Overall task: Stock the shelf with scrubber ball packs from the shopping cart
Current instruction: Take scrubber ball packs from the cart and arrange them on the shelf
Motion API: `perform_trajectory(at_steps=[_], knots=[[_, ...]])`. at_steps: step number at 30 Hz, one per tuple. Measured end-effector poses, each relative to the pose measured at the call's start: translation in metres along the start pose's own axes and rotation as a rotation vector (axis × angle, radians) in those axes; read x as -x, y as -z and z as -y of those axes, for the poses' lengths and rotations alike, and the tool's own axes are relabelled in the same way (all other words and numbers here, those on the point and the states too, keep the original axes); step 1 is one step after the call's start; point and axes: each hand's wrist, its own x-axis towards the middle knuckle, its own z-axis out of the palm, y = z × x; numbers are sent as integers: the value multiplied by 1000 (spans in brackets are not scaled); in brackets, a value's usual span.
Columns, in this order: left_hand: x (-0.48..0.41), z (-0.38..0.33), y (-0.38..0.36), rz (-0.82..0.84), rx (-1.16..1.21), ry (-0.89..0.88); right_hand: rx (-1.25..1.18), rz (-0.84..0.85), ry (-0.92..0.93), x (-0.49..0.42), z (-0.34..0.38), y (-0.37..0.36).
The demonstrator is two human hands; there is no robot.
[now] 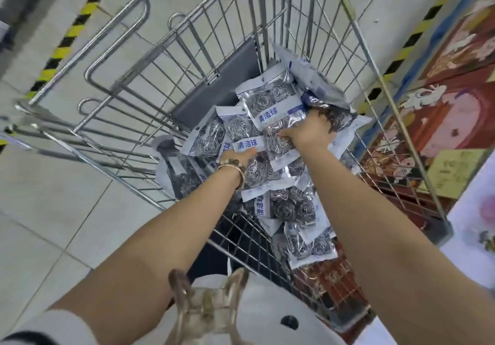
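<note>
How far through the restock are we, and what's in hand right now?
Done: nothing confirmable; no shelf is in view. In hand: the right hand grips a pack atop the pile; the left hand rests on packs beside it. Left: a heap of scrubber ball packs lies in the shopping cart, so much stocking likely remains.

Blue characters 清洁球 stand on the white band of the top scrubber ball pack (267, 103). The same 清洁球 shows on a second pack (238, 127) beside it and, turned sideways, on a lower pack (292, 205).
</note>
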Motion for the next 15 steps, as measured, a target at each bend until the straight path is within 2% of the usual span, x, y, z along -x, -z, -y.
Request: perform_trajectory(at_steps=[10,15], knots=[[41,12,28,-29,-31,-115,-542,161,-110,68,-29,15],[75,15,37,-41,-70,-285,-841,149,-170,111,-60,20]])
